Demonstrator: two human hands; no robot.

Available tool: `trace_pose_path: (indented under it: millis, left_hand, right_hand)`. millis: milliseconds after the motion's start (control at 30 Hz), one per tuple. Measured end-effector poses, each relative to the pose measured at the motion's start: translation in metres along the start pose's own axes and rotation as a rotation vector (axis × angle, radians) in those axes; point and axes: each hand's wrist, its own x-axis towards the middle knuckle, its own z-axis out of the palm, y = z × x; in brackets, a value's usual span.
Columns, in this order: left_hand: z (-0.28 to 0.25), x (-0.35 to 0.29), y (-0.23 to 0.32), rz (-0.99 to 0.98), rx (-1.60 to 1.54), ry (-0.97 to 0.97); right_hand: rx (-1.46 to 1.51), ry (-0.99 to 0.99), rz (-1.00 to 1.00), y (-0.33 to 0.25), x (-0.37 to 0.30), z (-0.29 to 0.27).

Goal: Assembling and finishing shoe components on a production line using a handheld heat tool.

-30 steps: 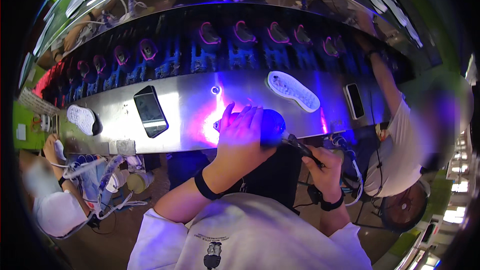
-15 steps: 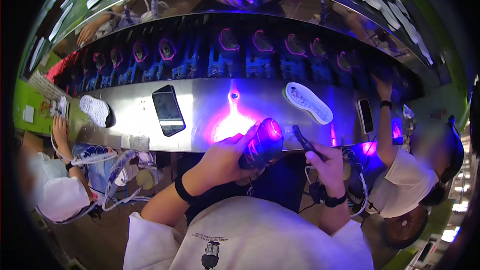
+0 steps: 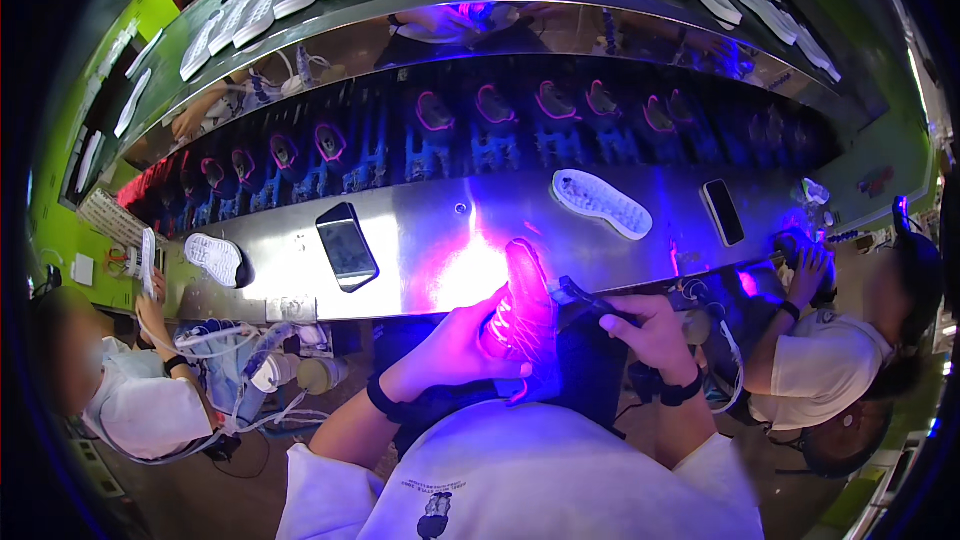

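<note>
My left hand [image 3: 450, 345] is wrapped round a laced shoe upper [image 3: 530, 315], toe pointing away from me, glowing pink and violet under the light. The laces face my left hand. My right hand [image 3: 652, 332] grips a black-handled brush [image 3: 592, 300], whose head is at the shoe's right side; whether it touches cannot be made out. Beyond the shoe, a white shoe sole [image 3: 602, 205] lies on the metal bench [image 3: 420, 230]. A dark phone [image 3: 347, 248] rests left of the bright light patch.
Behind the bench runs a dark conveyor [image 3: 385, 150] carrying several pink-edged shoe parts. White soles [image 3: 270, 5] line the shelf above. Another sole [image 3: 214, 258] and a second phone [image 3: 722, 212] lie on the bench. Co-workers sit at left [image 3: 140, 380] and right [image 3: 820, 360].
The shoe has turned in my left hand, bringing its laces into view. My right hand has brought the brush close against the shoe. The view has shifted, and the right co-worker's arm has drawn back.
</note>
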Motion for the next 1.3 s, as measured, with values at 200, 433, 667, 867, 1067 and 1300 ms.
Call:
trace_pose_path:
  millis: [200, 433, 667, 867, 1067, 1300]
  left_hand:
    - [0.012, 0.003, -0.003, -0.203, -0.266, 0.029]
    - [0.020, 0.001, -0.023, -0.397, -0.605, 0.107]
    - [0.013, 0.007, -0.019, -0.381, -0.601, 0.128]
    - [-0.005, 0.009, -0.037, -0.305, -0.497, 0.227]
    - [-0.007, 0.014, -0.031, -0.349, -0.282, 0.294]
    - [0.008, 0.011, -0.035, -0.451, -0.559, 0.442]
  right_hand:
    - [-0.048, 0.142, -0.038, 0.025, -0.011, 0.018]
    - [-0.003, 0.065, 0.075, 0.049, -0.035, 0.019]
    - [-0.083, 0.116, 0.058, 0.032, -0.003, 0.021]
    - [-0.018, -0.135, 0.128, 0.026, -0.010, -0.003]
    - [0.046, -0.084, 0.331, 0.032, -0.033, -0.006]
    - [-0.174, 0.060, 0.039, 0.039, -0.044, 0.004]
